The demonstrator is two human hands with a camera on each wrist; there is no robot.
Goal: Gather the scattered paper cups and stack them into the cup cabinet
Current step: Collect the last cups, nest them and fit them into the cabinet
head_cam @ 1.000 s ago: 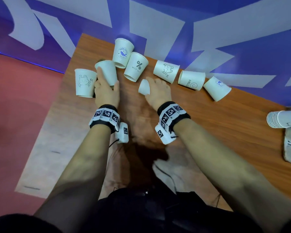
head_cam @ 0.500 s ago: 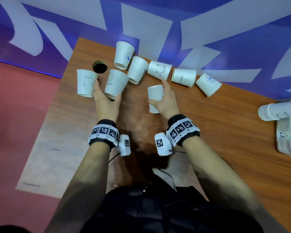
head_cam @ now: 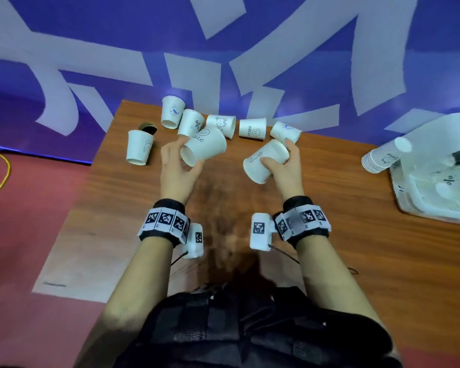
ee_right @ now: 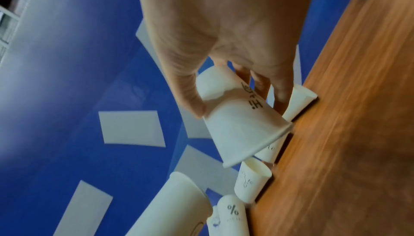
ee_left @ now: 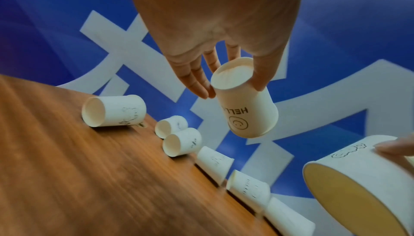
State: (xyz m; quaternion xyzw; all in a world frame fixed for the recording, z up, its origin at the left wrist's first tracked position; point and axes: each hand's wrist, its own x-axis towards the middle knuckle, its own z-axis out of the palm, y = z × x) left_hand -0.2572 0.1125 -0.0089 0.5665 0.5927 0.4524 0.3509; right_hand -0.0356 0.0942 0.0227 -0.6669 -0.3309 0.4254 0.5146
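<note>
My left hand grips a white "HELLO" smiley cup, lifted off the table and tilted on its side. In the left wrist view my left hand has its thumb and fingers pinching that cup at one end. My right hand holds another printed cup, also raised and tilted. The right wrist view shows my right hand with its thumb and fingers round this cup. Several cups stay along the table's far edge, among them a bunny cup. The white cup cabinet stands at the right.
A stack of nested cups lies beside the cabinet. A round hole sits in the wooden table near its far left corner. Blue-and-white floor lies beyond the far edge, red floor and a yellow cable at left.
Both hands have lifted their cups off the table and drawn them back from the row, tilting them. The two held cups now face each other, still apart.
</note>
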